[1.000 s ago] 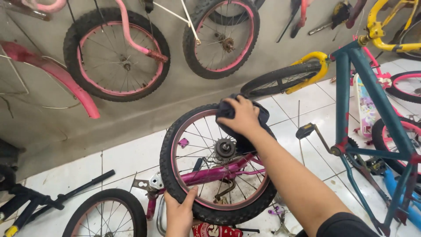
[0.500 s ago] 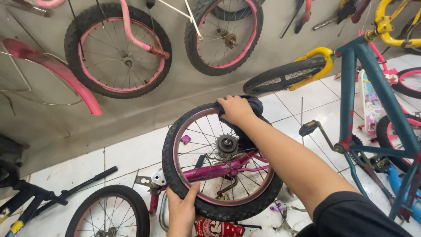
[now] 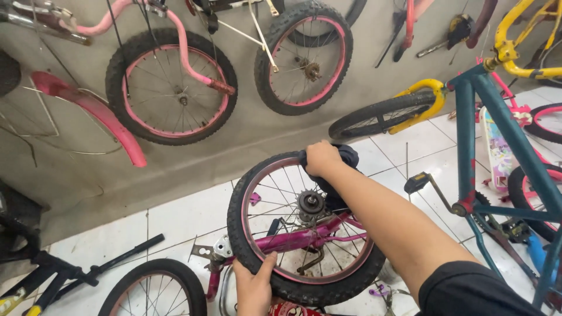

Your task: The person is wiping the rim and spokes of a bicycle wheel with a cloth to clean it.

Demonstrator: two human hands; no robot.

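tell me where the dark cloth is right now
In the head view the dark cloth sits just right of centre, pressed by the right hand against the top of the pink-rimmed wheel, above its hub.

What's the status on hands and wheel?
Left hand grips the tyre's lower edge. Right hand presses dark cloth on wheel top. Nothing obstructing.

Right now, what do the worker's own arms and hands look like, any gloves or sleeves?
Both hands are bare: no gloves, rings or watch visible. The right hand leads to a bare forearm ending in a short black sleeve near the shoulder. Only the left hand and wrist show; its arm is out of frame.
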